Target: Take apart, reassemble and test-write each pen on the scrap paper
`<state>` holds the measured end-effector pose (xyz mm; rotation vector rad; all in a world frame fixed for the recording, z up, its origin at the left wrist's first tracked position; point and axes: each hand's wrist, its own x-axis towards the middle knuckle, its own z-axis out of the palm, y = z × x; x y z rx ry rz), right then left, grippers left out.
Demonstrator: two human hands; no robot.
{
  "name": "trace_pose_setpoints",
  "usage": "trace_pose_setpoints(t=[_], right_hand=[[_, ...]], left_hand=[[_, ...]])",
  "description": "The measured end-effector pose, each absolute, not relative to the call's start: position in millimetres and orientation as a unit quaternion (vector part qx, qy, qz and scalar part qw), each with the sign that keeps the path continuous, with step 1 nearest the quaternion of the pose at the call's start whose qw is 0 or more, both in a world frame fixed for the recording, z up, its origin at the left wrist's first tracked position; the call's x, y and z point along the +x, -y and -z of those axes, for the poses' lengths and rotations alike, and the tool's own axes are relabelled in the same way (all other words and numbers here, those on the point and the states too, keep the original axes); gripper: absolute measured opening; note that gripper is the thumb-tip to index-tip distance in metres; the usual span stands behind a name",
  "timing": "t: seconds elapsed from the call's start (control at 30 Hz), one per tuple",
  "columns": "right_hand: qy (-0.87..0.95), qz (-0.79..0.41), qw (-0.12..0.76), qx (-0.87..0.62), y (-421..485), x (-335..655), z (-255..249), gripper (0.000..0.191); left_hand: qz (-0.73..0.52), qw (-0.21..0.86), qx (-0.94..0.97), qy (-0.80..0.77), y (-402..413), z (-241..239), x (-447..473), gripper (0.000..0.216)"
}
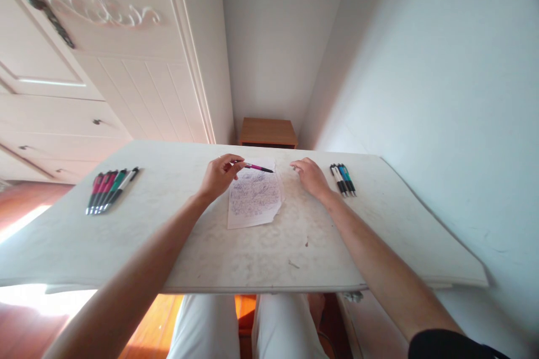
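- Left hand [223, 174] pinches a pen [260, 168] above the paper [255, 202], near the tabletop's [236, 258] far edge.
- Right hand [311, 176] curls beside the paper, its grip impossible to tell.
- Left pens [105, 192] lie near the left edge, right pens [347, 178] between that hand and the right edge.

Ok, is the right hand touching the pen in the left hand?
Apart. The head view shows a strip of tabletop between the right hand and the pen.
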<state>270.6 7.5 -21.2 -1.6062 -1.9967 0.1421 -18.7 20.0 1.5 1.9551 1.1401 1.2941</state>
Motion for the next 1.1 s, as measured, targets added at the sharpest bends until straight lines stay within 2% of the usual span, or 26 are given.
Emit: trace_pose_setpoints(t=[0.23,0.4,0.47,0.53,0.63,0.73,0.87,1.1], right_hand=[[0.732,-0.054,0.319,-0.599,-7,269,20,0.036],[0.712,-0.058,0.468,-0.52,1,257,8,0.028],[0.7,-0.111,0.513,-0.484,6,248,2,0.024],[0.667,-0.208,0.54,-0.47,11,239,-3,0.03],[0.635,-0.352,0.517,-0.453,17,228,-4,0.041],[0.628,-0.427,0.478,-0.441,19,223,-1,0.047],[0.623,-0.453,0.455,-0.448,20,218,2,0.054],[0.612,-0.424,0.471,-0.473,25,211,-1,0.051]], left_hand=[[-0.484,0.285,0.712,-0.421,-20,0,-19,0.031],[-0.51,0.345,0.669,-0.416,-21,-2,-17,0.033],[-0.514,0.371,0.655,-0.41,-21,-3,-16,0.035],[-0.513,0.393,0.647,-0.404,-21,-4,-15,0.037],[-0.509,0.414,0.643,-0.395,-21,-5,-15,0.038],[-0.506,0.427,0.642,-0.388,-20,-5,-15,0.038],[-0.505,0.435,0.64,-0.38,-16,-7,-12,0.036],[-0.498,0.437,0.641,-0.388,-9,-12,-8,0.032]])
